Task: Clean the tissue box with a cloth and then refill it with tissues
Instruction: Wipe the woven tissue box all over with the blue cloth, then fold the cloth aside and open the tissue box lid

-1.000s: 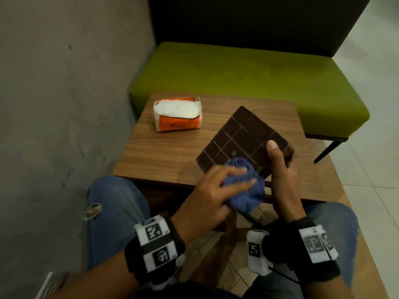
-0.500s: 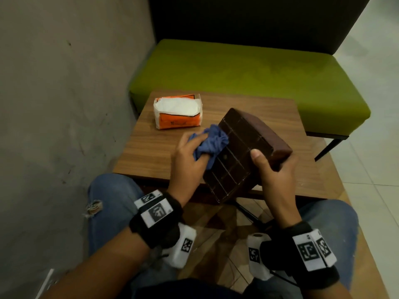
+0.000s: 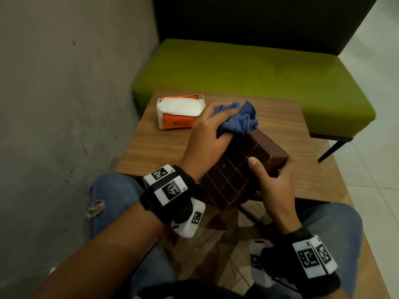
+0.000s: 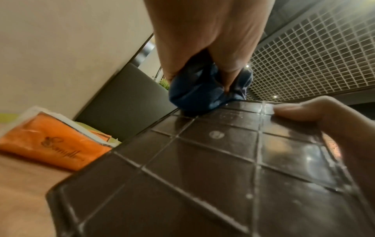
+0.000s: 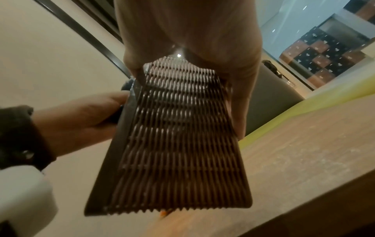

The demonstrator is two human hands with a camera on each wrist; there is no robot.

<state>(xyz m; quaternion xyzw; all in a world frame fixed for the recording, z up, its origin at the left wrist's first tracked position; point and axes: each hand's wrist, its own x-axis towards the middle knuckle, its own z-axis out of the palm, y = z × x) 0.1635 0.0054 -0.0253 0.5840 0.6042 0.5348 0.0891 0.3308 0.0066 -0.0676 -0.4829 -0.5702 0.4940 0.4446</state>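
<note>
Sitting near the table's [image 3: 151,147] far left corner is an orange tissue pack [image 3: 180,114], opened, white tissues showing. Left hand [image 3: 207,137] grips a bunched blue cloth [image 3: 239,119], pressed against the far upper edge of the box [image 3: 235,169]. This dark brown box, grid-patterned on its upturned face, is held tilted over the table's near edge. Right hand [image 3: 274,184] clamps the box's right end, thumb on the grid face, fingers behind on the woven side. A green bench [image 3: 259,72] stands beyond the table.
</note>
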